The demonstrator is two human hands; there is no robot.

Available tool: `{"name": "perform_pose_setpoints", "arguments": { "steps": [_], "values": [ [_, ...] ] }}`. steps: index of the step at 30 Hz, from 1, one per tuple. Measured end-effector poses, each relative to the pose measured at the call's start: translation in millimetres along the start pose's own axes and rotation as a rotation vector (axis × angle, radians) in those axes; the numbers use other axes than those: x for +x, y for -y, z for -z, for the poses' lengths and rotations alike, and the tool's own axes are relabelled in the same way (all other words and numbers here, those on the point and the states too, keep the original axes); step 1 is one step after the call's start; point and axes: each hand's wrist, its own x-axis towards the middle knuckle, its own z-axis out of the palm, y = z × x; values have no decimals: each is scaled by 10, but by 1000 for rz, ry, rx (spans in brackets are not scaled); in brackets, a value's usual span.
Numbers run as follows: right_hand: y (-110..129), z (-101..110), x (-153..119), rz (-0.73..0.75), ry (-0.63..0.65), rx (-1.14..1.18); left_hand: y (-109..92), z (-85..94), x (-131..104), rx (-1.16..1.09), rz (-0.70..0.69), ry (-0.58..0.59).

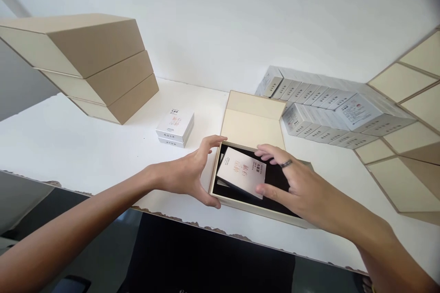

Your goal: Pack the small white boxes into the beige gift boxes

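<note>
The small white printed carton (241,172) sits askew in the open cream rectangular box with black lining (257,211), toward its nine o'clock end. From here, I'd square it to the lining before pressing, keeping its corners unscuffed. It lies at the left hand's (185,171) three o'clock; that hand clasps the box's end. It's at the right hand's (302,187) nine, thumb touching it, though I can't tell whether it's gripped. Two stacked white cartons (175,126) sit at ten.
</note>
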Motion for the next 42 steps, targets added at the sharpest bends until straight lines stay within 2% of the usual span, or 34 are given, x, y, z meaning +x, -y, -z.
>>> {"name": "perform_pose_setpoints", "arguments": {
  "steps": [4,8,14,19,23,31,38,42],
  "values": [
    [-82,-18,-62,-55,120,-88,25,-4,0,1,-39,-16],
    [-84,-47,-36,48,181,-30,29,0,7,-9,-46,-1],
    [43,-125,62,84,171,47,41,-29,5,-30,-96,-35],
    [37,-182,53,124,134,78,18,-60,2,-85,-101,-52],
    [62,-190,26,101,177,114,-10,-67,6,-98,-125,-46],
    [107,-180,20,127,131,57,12,-75,-3,-149,-143,-54],
    [126,-177,49,162,193,82,39,-115,-14,-185,-164,-59],
    [244,-198,-4,96,214,78,3,-111,-33,-221,-146,-59]
  ]
}}
